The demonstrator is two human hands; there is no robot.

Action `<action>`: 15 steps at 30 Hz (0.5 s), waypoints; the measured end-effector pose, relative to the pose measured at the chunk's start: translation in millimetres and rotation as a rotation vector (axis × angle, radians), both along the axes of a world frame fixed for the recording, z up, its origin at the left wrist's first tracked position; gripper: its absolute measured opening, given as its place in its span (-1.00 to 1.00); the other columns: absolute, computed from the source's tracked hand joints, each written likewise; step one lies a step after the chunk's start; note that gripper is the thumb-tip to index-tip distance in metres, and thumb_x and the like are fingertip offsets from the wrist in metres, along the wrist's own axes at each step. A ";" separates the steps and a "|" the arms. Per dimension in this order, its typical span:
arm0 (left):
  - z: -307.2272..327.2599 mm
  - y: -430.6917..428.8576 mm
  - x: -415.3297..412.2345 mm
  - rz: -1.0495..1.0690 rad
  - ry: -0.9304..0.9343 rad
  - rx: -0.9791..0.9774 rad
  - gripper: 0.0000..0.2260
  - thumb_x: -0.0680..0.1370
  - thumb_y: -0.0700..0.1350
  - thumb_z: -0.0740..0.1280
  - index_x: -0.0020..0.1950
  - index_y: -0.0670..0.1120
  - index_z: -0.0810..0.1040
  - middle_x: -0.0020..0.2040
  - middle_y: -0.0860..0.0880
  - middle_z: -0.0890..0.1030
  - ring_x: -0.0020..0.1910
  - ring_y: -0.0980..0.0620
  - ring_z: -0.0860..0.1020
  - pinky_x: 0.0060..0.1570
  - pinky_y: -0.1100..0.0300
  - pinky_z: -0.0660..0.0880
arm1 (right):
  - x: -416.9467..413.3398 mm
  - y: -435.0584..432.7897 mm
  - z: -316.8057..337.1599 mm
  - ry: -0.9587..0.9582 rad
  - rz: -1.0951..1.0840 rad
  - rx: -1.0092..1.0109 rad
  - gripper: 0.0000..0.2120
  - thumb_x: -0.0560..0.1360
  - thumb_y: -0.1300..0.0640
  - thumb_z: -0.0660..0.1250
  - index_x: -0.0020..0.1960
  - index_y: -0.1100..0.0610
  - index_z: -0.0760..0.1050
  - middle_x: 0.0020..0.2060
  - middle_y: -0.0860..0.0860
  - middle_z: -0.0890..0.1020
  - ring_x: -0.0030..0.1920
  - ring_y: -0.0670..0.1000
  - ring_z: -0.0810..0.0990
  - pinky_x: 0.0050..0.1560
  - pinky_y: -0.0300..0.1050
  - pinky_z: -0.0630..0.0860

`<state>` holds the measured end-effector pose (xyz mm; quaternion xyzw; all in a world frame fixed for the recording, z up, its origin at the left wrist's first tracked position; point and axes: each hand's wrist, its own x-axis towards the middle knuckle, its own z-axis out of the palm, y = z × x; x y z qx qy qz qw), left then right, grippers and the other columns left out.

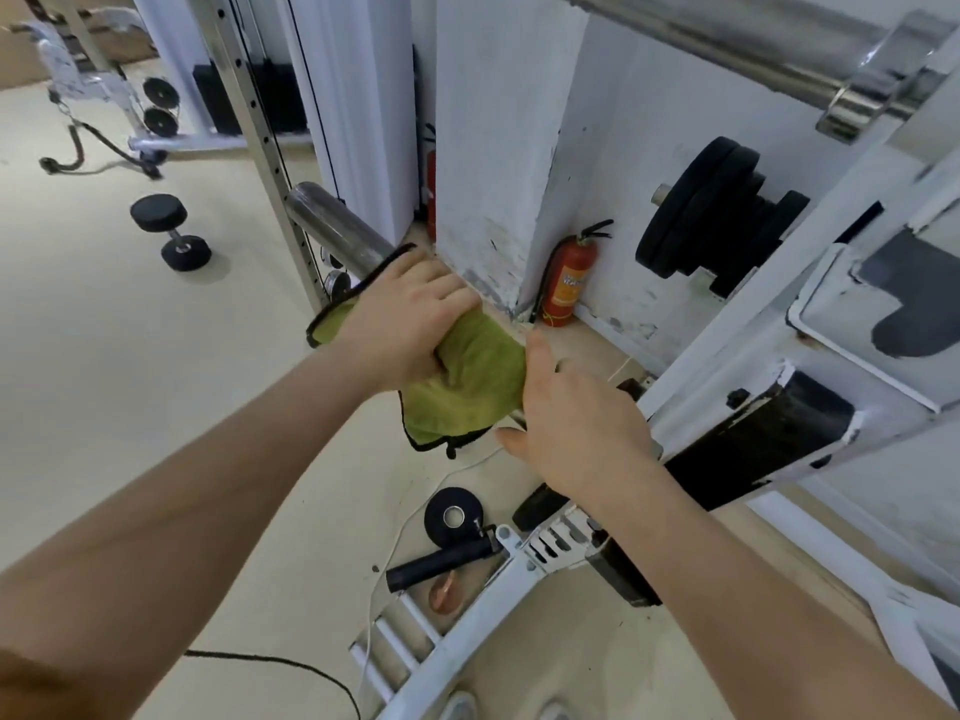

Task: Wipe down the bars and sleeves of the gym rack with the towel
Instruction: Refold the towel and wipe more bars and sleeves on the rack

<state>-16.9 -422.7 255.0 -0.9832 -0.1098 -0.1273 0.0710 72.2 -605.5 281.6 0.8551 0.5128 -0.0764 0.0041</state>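
A green towel [467, 376] with black edging is wrapped around a steel barbell sleeve [337, 228] that sticks out toward the upper left. My left hand [410, 314] grips the towel from above, pressing it onto the sleeve. My right hand [576, 418] lies just right of the towel, fingers curled around the bar, which it hides there. A second steel bar [727, 33] rests on a rack hook at the top right. The white rack frame [810, 324] rises on the right.
Black weight plates [711, 220] hang on a peg on the rack. A red fire extinguisher [569, 275] stands by the white pillar. A dumbbell [169, 231] lies on the floor at left. A small plate, a black handle and a cable lie below my hands.
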 end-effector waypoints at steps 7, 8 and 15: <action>-13.3 -39.4 13.4 -0.283 -0.114 0.032 -0.68 0.35 -0.10 0.41 0.08 -0.11 0.59 0.00 -0.06 0.64 0.03 -0.11 0.58 0.19 -0.06 0.45 | -4.0 -9.1 3.4 -0.017 0.016 0.078 0.09 0.29 -0.55 0.17 0.54 0.05 -0.18 0.35 0.08 0.37 0.20 0.11 0.51 0.00 0.04 0.47; -12.2 -23.1 9.5 -0.281 -0.095 0.030 -0.67 0.37 -0.05 0.42 0.11 -0.08 0.57 0.02 -0.05 0.63 0.05 -0.10 0.57 0.17 -0.05 0.46 | -3.9 -8.9 3.6 -0.029 0.006 0.071 0.02 0.34 -0.54 0.10 0.53 0.05 -0.14 0.26 0.08 0.45 0.11 0.11 0.55 -0.10 0.00 0.45; -20.3 -1.2 -5.5 0.129 -0.173 -0.101 -0.50 0.35 0.07 0.43 0.28 0.06 0.47 0.29 -0.09 0.48 0.36 -0.14 0.37 0.42 -0.19 0.15 | 4.5 2.0 4.5 0.020 -0.012 0.011 -0.56 0.46 -0.29 0.21 0.02 0.04 0.21 -0.18 -0.02 0.49 -0.26 0.07 0.48 -0.33 -0.06 0.34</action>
